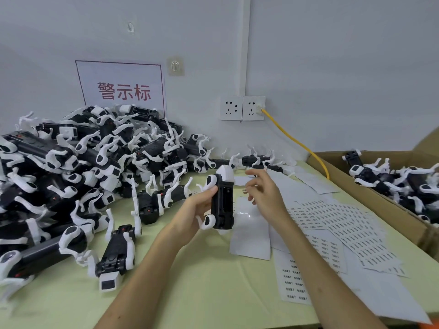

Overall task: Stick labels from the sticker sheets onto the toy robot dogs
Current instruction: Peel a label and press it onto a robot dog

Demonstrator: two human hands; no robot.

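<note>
A big pile of toy robot dogs (83,162), black and white, lies on the left side of the green table (190,293), up against the wall. One lone dog (117,252) lies in front of the pile with its white head toward the near edge. On the wall above the pile hangs a white sign (121,86) with red letters.

In the middle, the left hand (194,212) holds one toy dog (222,200) up off the table. Its fingers and thumb wrap around the black body. This dog stands on end, with its white head at the top.

Just to the right is the right hand (263,188), in the air above the paper. Its fingers are bent and close to the dog. I cannot tell if it pinches a little label.

The sticker sheets (344,224) lie flat on the table under and to the right of the hands, some on top of others. Many are full of small labels with dark print.

On the wall behind are two white sockets (242,108). A yellow cable (297,141) runs down from the right one. At the far right a cardboard box (380,203) holds more dogs (384,181).
</note>
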